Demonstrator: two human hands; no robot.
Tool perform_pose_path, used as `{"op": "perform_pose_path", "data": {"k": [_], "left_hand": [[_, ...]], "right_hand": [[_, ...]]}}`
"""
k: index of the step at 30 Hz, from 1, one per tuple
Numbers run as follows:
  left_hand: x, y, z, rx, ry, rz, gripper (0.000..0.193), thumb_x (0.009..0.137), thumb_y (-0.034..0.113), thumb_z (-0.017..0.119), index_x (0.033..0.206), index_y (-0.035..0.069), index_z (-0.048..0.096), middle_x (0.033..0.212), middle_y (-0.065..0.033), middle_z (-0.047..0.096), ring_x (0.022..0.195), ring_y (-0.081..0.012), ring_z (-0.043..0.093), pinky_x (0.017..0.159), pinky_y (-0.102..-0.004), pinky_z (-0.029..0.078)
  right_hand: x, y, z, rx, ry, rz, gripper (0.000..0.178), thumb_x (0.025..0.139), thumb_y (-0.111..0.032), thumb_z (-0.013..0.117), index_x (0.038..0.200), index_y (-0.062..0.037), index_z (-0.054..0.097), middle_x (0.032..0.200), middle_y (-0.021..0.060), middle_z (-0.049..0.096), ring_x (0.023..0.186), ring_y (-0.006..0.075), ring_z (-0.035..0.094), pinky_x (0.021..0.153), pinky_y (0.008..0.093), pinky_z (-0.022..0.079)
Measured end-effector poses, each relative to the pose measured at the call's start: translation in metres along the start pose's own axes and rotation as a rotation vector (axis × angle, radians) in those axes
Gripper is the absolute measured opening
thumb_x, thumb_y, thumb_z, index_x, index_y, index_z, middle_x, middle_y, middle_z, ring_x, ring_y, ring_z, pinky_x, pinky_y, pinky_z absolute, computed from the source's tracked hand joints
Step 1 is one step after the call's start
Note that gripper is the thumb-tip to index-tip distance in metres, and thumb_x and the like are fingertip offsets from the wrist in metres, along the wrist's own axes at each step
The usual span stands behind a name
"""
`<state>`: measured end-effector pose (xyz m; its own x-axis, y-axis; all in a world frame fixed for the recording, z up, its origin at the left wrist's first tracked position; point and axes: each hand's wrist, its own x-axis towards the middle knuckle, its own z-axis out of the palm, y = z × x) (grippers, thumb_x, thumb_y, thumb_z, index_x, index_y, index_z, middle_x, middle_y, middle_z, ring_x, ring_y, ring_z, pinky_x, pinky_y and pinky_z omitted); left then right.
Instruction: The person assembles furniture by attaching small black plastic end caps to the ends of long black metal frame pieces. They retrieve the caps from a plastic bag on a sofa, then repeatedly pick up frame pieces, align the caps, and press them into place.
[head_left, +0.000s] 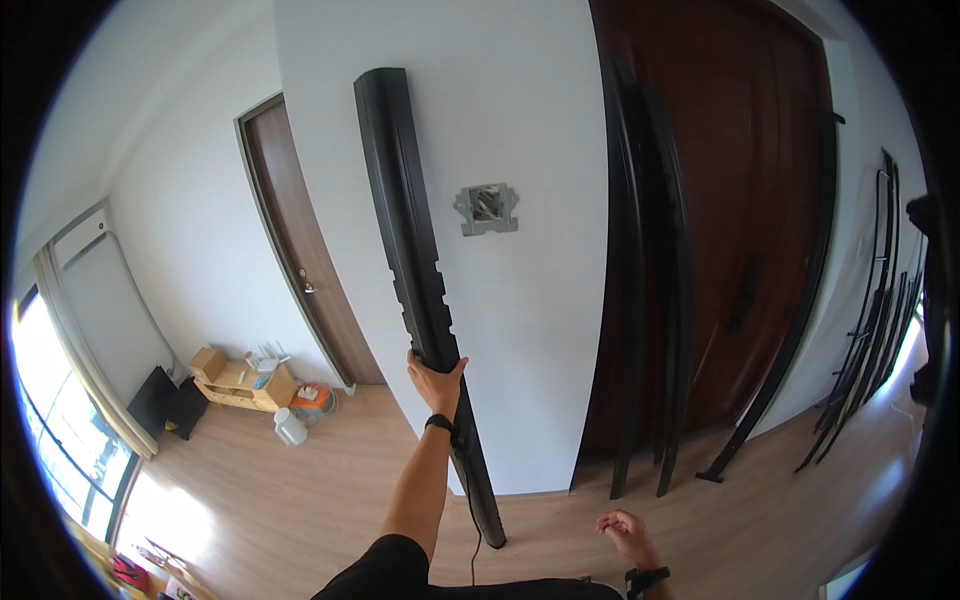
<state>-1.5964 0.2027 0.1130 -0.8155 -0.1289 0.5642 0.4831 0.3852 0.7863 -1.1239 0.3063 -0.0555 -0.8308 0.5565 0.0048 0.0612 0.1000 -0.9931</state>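
Observation:
A long black trim panel (395, 190), notched along both edges, stands tilted against the white wall, its lower end on the wood floor. My left hand (435, 382) grips it below the notches, thumb on the right edge and fingers round the left. A thin dark cable (477, 520) hangs beside the panel's lower part. My right hand (628, 535) is low on the right, apart from the panel, its fingers curled with nothing seen in them. In the wall, right of the panel, sits a metal switch box (487, 209) with wires inside.
Several long black strips (655, 300) lean by the dark red door (750, 130); more black rails (880, 290) lean on the far right wall. At left are a brown door (300, 220), a low wooden cabinet (240, 388), a white container (290, 427) and a bright window (60, 400).

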Motion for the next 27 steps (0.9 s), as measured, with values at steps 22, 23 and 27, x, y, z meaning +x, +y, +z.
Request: {"op": "perform_pose_path", "data": {"k": [22,23,27], "left_hand": [[0.001,-0.032,-0.031,-0.019,-0.179,0.001,0.131,0.059,0.028,0.102,0.16,0.012,0.02,0.139,-0.0234,0.045,0.13,-0.0417,0.046,0.112,-0.0513,0.043],[0.001,-0.034,-0.032,-0.008,-0.194,0.006,0.131,0.059,0.028,0.102,0.161,0.012,0.02,0.138,-0.0232,0.045,0.13,-0.0415,0.046,0.111,-0.0512,0.043],[0.004,-0.036,-0.033,-0.038,-0.213,-0.017,0.131,0.06,0.032,0.102,0.161,0.014,0.019,0.137,-0.0226,0.046,0.126,-0.0405,0.05,0.109,-0.0508,0.045]], "right_hand": [[0.003,-0.02,0.002,-0.115,-0.003,0.012,0.02,0.093,0.004,0.055,0.108,0.0052,0.069,0.097,0.0117,0.075,0.092,0.0174,0.073,0.084,0.0296,0.058],[0.003,-0.02,0.003,-0.123,0.002,0.019,0.02,0.093,0.004,0.055,0.108,0.0051,0.069,0.097,0.0117,0.075,0.092,0.0175,0.073,0.084,0.0297,0.058],[0.008,-0.021,0.005,-0.127,-0.013,-0.001,0.021,0.093,0.005,0.055,0.109,0.005,0.069,0.097,0.0115,0.075,0.092,0.0182,0.073,0.084,0.03,0.058]]}}
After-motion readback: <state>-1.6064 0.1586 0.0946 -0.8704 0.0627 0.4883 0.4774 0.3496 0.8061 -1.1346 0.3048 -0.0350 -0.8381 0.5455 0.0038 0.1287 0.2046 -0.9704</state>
